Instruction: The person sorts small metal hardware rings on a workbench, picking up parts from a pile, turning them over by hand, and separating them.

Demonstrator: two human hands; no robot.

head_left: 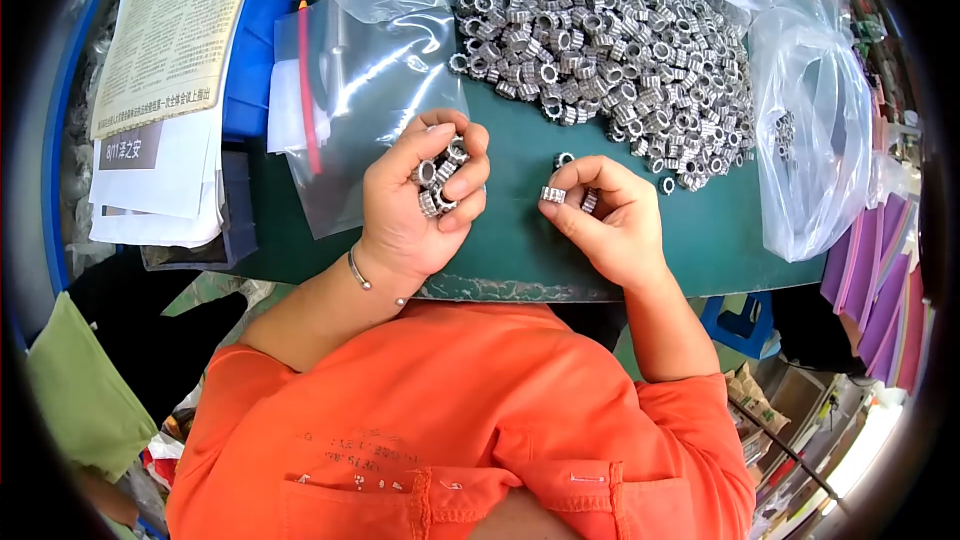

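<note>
Watching remotely: left hand (395, 215) curled round several small, silvery, ribbed metal rings (428, 174); right hand (628, 230), apart from it, pinches a matching ring (552, 195) between thumb and forefinger. I judge them light, rigid, slightly slippery; best taken by the ribbed sides. Elbows bent, hands above green tabletop (510, 240), near ring heap (600, 40).

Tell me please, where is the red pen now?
In the head view, the red pen lies at left, along the clear bag, right of the blue bin.
</note>
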